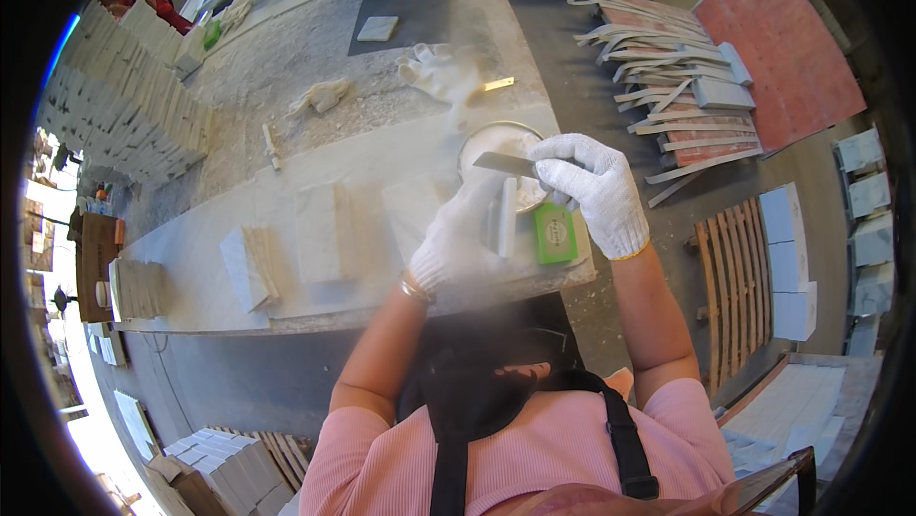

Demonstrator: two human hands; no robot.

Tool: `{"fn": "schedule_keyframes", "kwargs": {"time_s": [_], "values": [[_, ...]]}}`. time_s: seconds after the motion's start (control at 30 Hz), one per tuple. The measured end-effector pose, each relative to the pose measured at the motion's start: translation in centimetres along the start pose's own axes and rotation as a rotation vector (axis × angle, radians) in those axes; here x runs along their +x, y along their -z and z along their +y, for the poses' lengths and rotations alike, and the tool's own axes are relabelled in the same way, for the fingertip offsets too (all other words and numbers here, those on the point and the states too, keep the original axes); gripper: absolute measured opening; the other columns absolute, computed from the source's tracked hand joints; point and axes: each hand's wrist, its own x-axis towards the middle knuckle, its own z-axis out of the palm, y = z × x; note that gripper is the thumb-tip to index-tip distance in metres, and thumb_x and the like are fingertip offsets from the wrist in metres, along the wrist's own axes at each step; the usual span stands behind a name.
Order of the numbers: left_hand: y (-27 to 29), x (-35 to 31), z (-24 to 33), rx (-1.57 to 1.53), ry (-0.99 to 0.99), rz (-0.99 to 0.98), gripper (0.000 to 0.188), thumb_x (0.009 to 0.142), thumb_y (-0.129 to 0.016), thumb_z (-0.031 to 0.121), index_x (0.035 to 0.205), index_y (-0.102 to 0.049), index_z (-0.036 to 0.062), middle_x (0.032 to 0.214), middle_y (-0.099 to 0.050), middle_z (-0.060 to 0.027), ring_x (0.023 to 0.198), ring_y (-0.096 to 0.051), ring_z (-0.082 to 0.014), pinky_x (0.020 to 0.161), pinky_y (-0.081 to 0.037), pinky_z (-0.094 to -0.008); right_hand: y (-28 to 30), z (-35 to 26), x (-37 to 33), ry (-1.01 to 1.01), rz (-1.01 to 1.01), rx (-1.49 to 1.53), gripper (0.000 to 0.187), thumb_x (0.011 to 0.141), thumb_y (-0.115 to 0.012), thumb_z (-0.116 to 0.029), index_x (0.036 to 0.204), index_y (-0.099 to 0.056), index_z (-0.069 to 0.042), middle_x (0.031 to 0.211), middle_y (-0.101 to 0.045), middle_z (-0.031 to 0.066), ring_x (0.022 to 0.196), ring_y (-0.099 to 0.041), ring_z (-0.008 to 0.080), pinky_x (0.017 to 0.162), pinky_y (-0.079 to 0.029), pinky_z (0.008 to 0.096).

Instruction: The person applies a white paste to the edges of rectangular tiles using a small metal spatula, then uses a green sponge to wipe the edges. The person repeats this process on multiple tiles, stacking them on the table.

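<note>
At the far left we see one tall bank of stacked tiles (129, 96). Along the near edge of the table (372, 139) we count three smaller stacks: a short stack (136, 290), then a slanted stack (250, 268) and, beyond one pale stick (271, 146), a squarer stack (324, 230). Farther back, one small tile (378, 29) lies on one dark sheet (367, 5), with one loose glove (439, 72) to its right.

Our gloved left hand (453, 244), wearing one bracelet (416, 288) at the wrist, has its fingers closed on one white tile (507, 220), held edge-up over the table; haze blurs the grip. Just behind it sits one round tub (510, 123) of white material. One flat scraper (499, 164) crosses above the tub, near the tile's top, and one green box (555, 232) lies just right of the tile.

Our gloved right hand (599, 193) pinches the scraper between thumb and fingers, with no gap showing. Farther right we see one slatted pallet (735, 292).
</note>
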Motion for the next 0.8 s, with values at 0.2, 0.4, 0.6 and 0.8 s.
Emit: {"fn": "schedule_keyframes", "kwargs": {"time_s": [0.2,0.4,0.6,0.8], "values": [[0.2,-0.8,-1.4,0.030,-0.041,0.021,0.098,0.059,-0.099,0.032,0.142,-0.056,0.0007,0.135,-0.063,-0.0203,0.123,-0.064,-0.0339,0.106,-0.051,-0.0423,2.0,2.7,1.2,0.069,0.125,0.018,0.020,0.094,-0.072,-0.010,0.113,-0.077,-0.005,0.087,-0.072,-0.0010,0.067,-0.058,0.0041,0.059,-0.042,0.0204],[0.5,-1.4,-2.1,0.040,-0.044,0.025,0.103,0.059,-0.100,0.033,0.144,-0.055,-0.0022,0.135,-0.064,-0.0208,0.125,-0.063,-0.0320,0.108,-0.049,-0.0417,2.3,8.7,3.6,0.205,0.195,-0.787,0.017,0.093,-0.069,-0.021,0.106,-0.078,-0.014,0.093,-0.076,0.0080,0.079,-0.073,0.0232,0.071,-0.056,0.0360],[1.7,-2.8,-1.7,-0.043,0.038,0.043,0.105,0.059,-0.098,0.039,0.145,-0.055,-0.0030,0.136,-0.064,-0.0198,0.128,-0.062,-0.0318,0.110,-0.047,-0.0424,0.7,9.3,4.5,0.029,-0.004,-1.022,0.020,0.092,-0.069,-0.036,0.101,-0.079,-0.021,0.093,-0.076,0.0081,0.086,-0.073,0.0311,0.076,-0.056,0.0421],[2.1,-3.4,-2.8,-0.166,0.091,0.073,0.102,0.062,-0.096,0.042,0.146,-0.056,0.0001,0.138,-0.063,-0.0198,0.130,-0.061,-0.0332,0.112,-0.046,-0.0431,1.4,5.3,9.0,0.208,0.025,-0.995,0.039,0.089,-0.074,-0.044,0.119,-0.075,-0.018,0.125,-0.070,0.0078,0.115,-0.067,0.0309,0.095,-0.054,0.0424]]}}
